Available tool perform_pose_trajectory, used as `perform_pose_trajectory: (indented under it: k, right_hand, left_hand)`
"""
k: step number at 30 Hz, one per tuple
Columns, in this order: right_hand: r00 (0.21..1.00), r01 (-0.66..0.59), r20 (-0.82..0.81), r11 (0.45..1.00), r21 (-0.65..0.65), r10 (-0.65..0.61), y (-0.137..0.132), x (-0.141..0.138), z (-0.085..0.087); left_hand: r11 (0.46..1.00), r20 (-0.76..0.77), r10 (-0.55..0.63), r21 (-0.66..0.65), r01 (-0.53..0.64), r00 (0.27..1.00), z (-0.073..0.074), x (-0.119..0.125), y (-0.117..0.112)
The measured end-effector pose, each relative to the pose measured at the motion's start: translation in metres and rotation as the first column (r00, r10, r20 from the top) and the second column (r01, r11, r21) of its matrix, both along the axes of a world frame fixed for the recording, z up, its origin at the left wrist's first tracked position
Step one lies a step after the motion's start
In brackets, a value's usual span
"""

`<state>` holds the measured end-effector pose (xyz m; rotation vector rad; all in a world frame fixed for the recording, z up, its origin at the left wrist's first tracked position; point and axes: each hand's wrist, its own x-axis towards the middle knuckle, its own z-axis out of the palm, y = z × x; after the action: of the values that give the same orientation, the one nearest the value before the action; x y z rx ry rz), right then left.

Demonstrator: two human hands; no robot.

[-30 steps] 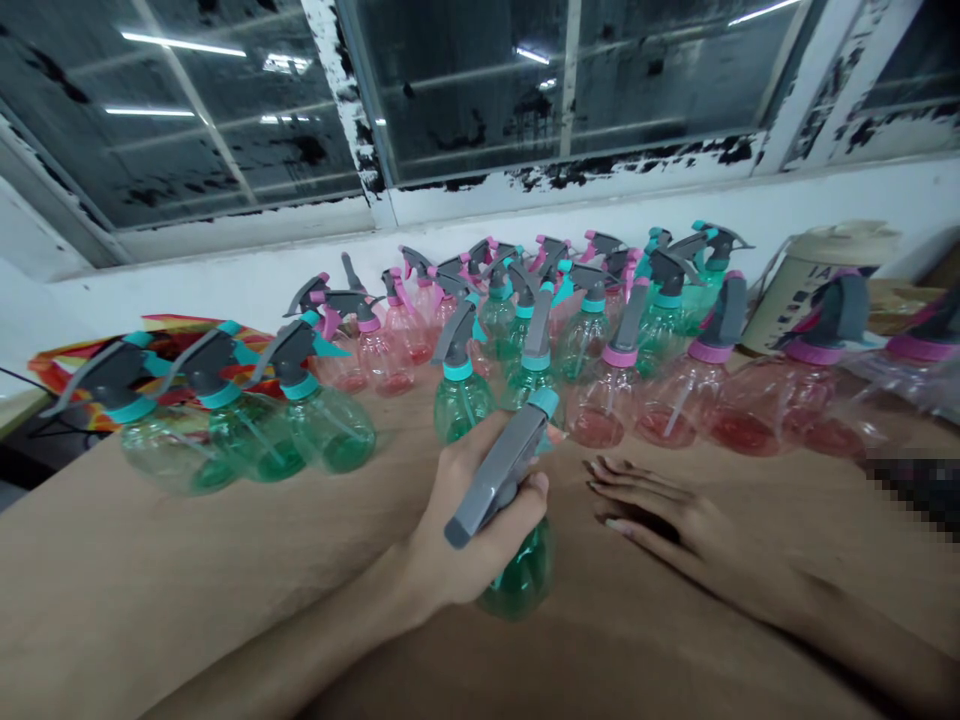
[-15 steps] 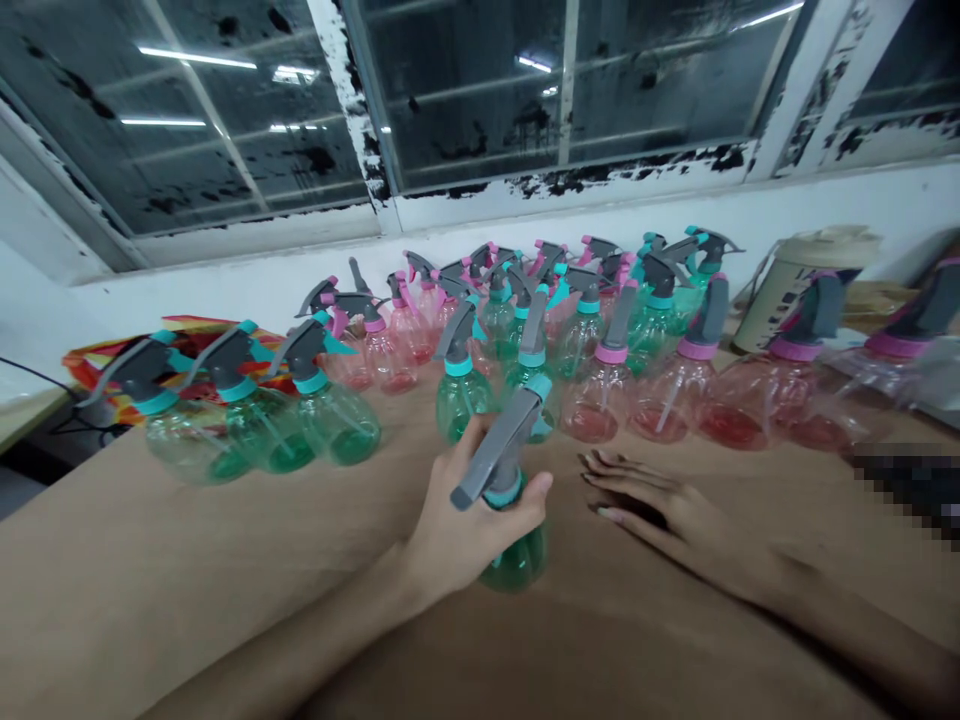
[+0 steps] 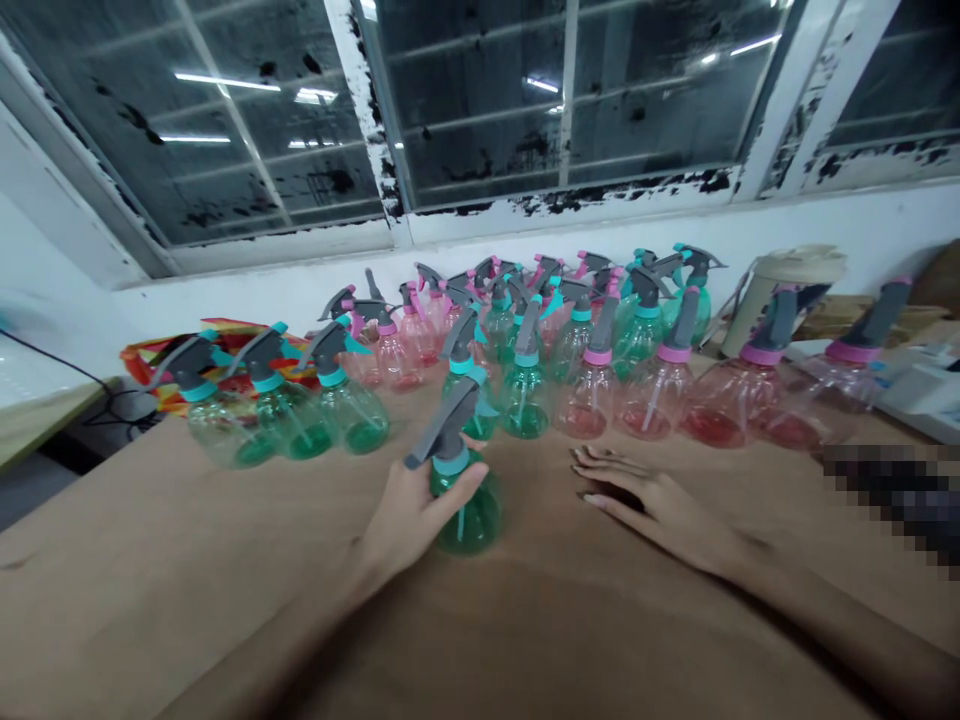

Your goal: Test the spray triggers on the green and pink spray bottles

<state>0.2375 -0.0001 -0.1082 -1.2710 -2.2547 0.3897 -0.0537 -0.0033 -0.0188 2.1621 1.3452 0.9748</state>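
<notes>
My left hand (image 3: 409, 515) is wrapped round a green spray bottle (image 3: 472, 505) with a grey trigger head and turquoise collar. The bottle is near the middle of the table, its nozzle pointing away from me. My right hand (image 3: 637, 500) rests on the tabletop to the right, fingers stretched out and holding nothing. Just beyond the held bottle are two more green spray bottles (image 3: 526, 400). Pink spray bottles (image 3: 586, 405) continue that row to the right, in front of my right hand. Three green spray bottles (image 3: 352, 415) stand in a row at the left.
Behind the front row, several pink and green spray bottles crowd toward the wall. A beige jug (image 3: 784, 290) is at the back right. A red and yellow bag (image 3: 161, 370) lies at the back left, near a black cable (image 3: 112, 400). The brown table (image 3: 187, 570) extends toward me.
My left hand has moved left with the green spray bottle, uncovering the green bottle behind it. My right hand stays spread on the table. The camera view has shifted slightly.
</notes>
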Motion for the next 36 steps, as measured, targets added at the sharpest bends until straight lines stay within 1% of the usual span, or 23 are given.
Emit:
perform_pose_trajectory:
  k: [2, 6, 10, 13, 17, 23, 27, 32, 36]
  right_hand:
    - [1.0, -0.004, -0.001, 1.0, 0.008, 0.004, 0.0, 0.0, -0.001]
    - [1.0, -0.004, 0.002, 1.0, 0.023, 0.004, 0.0, 0.001, -0.001]
    - [1.0, -0.01, 0.007, 1.0, 0.027, 0.009, 0.0, 0.0, -0.001]
    - [1.0, -0.009, -0.003, 0.999, 0.036, 0.009, -0.001, 0.0, -0.002]
    - [1.0, 0.013, -0.011, 0.999, 0.043, -0.013, -0.003, -0.002, -0.003]
    - [0.999, 0.021, 0.03, 0.999, 0.036, -0.022, -0.004, -0.003, -0.002]
    - [0.999, 0.02, 0.025, 0.998, 0.055, -0.021, -0.004, -0.002, -0.002]
    - [0.999, 0.018, 0.032, 0.999, 0.043, -0.019, -0.004, -0.001, -0.004]
    - [0.998, 0.016, 0.064, 0.999, 0.034, -0.018, -0.002, 0.0, -0.006]
  left_hand:
    - [0.997, 0.019, 0.07, 0.036, -0.071, 0.997, -0.002, -0.014, 0.004]
    - [0.973, 0.046, 0.22, 0.061, -0.223, 0.974, -0.006, -0.046, 0.012]
    - [0.919, 0.108, 0.356, 0.142, -0.369, 0.928, -0.012, -0.073, 0.02]
    - [0.883, 0.135, 0.409, 0.192, -0.429, 0.903, -0.017, -0.083, 0.028]
    - [0.874, 0.107, 0.429, 0.203, -0.442, 0.897, -0.017, -0.08, 0.038]
    - [0.874, 0.067, 0.439, 0.202, -0.443, 0.896, -0.009, -0.056, 0.052]
    - [0.87, 0.063, 0.444, 0.209, -0.447, 0.894, -0.009, -0.044, 0.063]
    - [0.856, 0.082, 0.457, 0.232, -0.463, 0.886, -0.01, -0.041, 0.084]
    - [0.859, 0.104, 0.439, 0.244, -0.451, 0.893, -0.011, -0.04, 0.099]
